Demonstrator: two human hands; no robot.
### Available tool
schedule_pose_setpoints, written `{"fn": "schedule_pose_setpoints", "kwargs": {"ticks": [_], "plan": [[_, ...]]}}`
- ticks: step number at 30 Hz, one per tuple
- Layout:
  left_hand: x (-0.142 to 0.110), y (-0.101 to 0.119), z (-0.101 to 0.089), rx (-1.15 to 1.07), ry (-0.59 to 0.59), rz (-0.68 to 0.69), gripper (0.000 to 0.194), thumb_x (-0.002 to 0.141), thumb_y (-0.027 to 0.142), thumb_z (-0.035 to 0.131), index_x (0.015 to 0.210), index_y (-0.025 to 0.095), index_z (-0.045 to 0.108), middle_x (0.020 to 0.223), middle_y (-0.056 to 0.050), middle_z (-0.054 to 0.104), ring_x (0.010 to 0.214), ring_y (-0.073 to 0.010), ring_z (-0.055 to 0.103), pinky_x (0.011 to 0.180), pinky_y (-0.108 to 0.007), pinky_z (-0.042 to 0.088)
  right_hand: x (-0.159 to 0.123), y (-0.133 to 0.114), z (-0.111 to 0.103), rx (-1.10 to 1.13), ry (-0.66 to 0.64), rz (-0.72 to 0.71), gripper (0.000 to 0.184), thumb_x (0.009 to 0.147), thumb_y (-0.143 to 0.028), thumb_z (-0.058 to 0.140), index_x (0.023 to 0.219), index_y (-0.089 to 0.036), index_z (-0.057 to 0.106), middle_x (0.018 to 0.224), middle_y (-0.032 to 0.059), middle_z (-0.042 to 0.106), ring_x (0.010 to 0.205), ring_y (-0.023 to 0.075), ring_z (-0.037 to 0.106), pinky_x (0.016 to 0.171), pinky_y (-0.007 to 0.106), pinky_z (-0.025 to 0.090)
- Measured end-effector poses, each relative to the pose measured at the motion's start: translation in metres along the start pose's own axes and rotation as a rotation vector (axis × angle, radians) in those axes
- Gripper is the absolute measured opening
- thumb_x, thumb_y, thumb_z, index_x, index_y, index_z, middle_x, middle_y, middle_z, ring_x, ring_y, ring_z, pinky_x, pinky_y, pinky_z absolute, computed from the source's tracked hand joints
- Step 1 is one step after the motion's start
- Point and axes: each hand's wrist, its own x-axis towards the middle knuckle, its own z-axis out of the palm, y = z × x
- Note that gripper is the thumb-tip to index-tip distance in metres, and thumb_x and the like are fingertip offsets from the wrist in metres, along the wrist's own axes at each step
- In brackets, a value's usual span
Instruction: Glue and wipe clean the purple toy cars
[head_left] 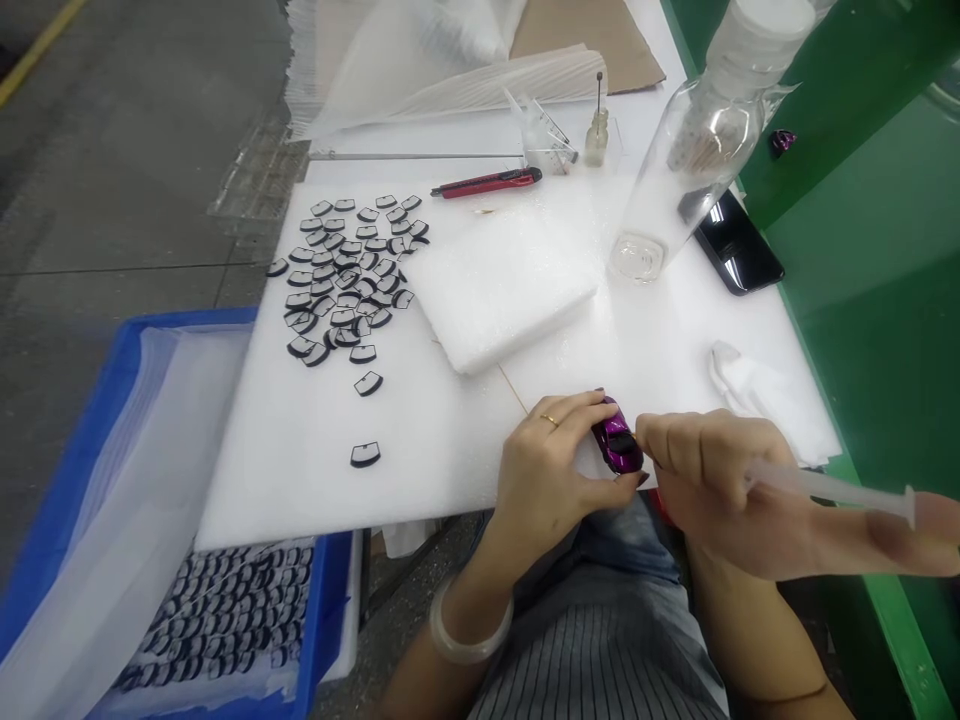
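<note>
My left hand point(551, 465) grips a small purple toy car point(617, 437) between thumb and fingers, near the front edge of the table. A gold ring is on one finger. My right hand point(727, 480) is wrapped around a clear syringe point(832, 488), its plunger end pointing right towards the thumb. The syringe's front end is mostly hidden in the fingers, close beside the car. Left of the hands, one small black-edged clear window piece point(365, 455) lies alone. Farther back is a loose pile of such pieces point(349, 275).
A white foam block point(510, 285) lies mid-table. Behind it are a red utility knife point(487, 184) and a small glass bottle point(597, 138). A tall clear bottle point(667, 190), a phone point(739, 245) and white cloth point(765, 400) stand right. A blue crate point(326, 610) holds more pieces below left.
</note>
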Motion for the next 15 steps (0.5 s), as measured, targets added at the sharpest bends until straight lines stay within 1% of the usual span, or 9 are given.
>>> {"fn": "schedule_pose_setpoints", "kwargs": {"ticks": [4,7,10,12,13,15], "plan": [[0.0,-0.001,0.0,0.017,-0.002,0.006,0.049,0.063,0.026,0.085,0.108,0.019,0.069,0.118,-0.006,0.071,0.108,-0.0232,0.067,0.094,-0.042,0.058,-0.001,-0.005,0.001,-0.057,0.036,0.047,0.071,0.078,-0.08,0.055,0.052,-0.018,0.031,0.044,-0.0036,0.023,0.045,0.01,0.025,0.05,0.029,0.023],[0.001,-0.002,0.001,0.027,-0.004,0.013,0.049,0.062,0.026,0.086,0.108,0.018,0.069,0.118,-0.006,0.071,0.107,-0.023,0.067,0.093,-0.041,0.058,-0.005,-0.013,0.01,-0.087,0.09,0.11,0.072,0.077,-0.086,0.047,0.057,-0.019,0.032,0.048,-0.0031,0.024,0.048,0.0106,0.025,0.051,0.03,0.026],[0.0,-0.002,0.002,0.035,-0.01,0.024,0.049,0.063,0.029,0.086,0.108,0.019,0.068,0.118,-0.006,0.071,0.106,-0.0235,0.067,0.091,-0.042,0.058,-0.007,-0.02,0.019,-0.181,0.104,0.195,0.071,0.081,-0.087,0.039,0.058,-0.02,0.032,0.05,-0.0023,0.025,0.047,0.011,0.025,0.047,0.03,0.026],[-0.001,-0.002,0.002,0.046,-0.021,0.03,0.05,0.064,0.032,0.087,0.108,0.019,0.067,0.118,-0.006,0.071,0.106,-0.0238,0.067,0.091,-0.042,0.058,-0.002,-0.019,0.017,-0.261,0.104,0.173,0.068,0.084,-0.083,0.037,0.057,-0.021,0.033,0.05,-0.0016,0.027,0.046,0.0115,0.026,0.044,0.03,0.025],[-0.001,-0.002,0.001,0.058,-0.031,0.033,0.05,0.063,0.032,0.087,0.107,0.02,0.067,0.118,-0.005,0.071,0.106,-0.0237,0.066,0.091,-0.041,0.058,0.004,-0.017,0.013,-0.295,0.117,0.123,0.066,0.087,-0.079,0.04,0.056,-0.021,0.034,0.05,-0.0015,0.028,0.046,0.0118,0.027,0.044,0.029,0.026],[-0.003,-0.002,0.001,0.102,-0.051,0.055,0.05,0.064,0.031,0.087,0.108,0.019,0.065,0.12,-0.005,0.069,0.105,-0.0232,0.066,0.09,-0.04,0.058,0.021,-0.009,0.0,-0.377,0.197,-0.031,0.058,0.092,-0.065,0.044,0.056,-0.021,0.034,0.051,-0.0008,0.031,0.048,0.0131,0.034,0.048,0.03,0.035]]}}
